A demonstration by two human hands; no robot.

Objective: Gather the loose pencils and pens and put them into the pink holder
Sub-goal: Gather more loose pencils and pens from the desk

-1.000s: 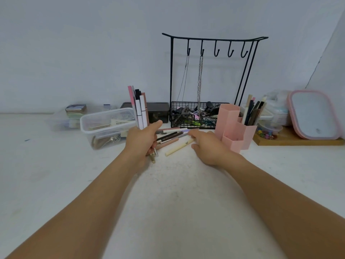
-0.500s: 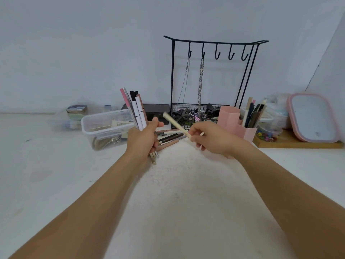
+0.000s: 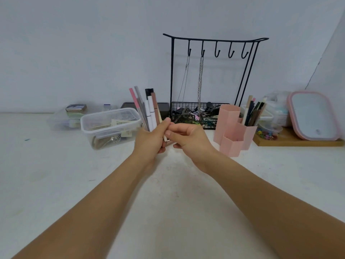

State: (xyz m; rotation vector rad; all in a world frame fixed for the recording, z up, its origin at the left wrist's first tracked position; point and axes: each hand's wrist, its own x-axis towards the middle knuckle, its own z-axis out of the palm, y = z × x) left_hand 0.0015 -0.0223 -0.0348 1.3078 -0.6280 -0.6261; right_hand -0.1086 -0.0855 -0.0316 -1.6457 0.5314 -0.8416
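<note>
The left hand (image 3: 151, 138) clutches a bunch of pens (image 3: 147, 109) upright, fanned, likely so more can slot in. The right hand (image 3: 188, 136) pinches a cream pen (image 3: 165, 138) against that bunch. The pink holder (image 3: 233, 129) waits just right, within easy reach

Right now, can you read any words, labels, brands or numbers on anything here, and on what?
None can be read.
White pens in the left hand: dark bands, no legible print.
Stacked boxes at far left: patterned tops, too blurred.
Pink holder: plain.
</note>
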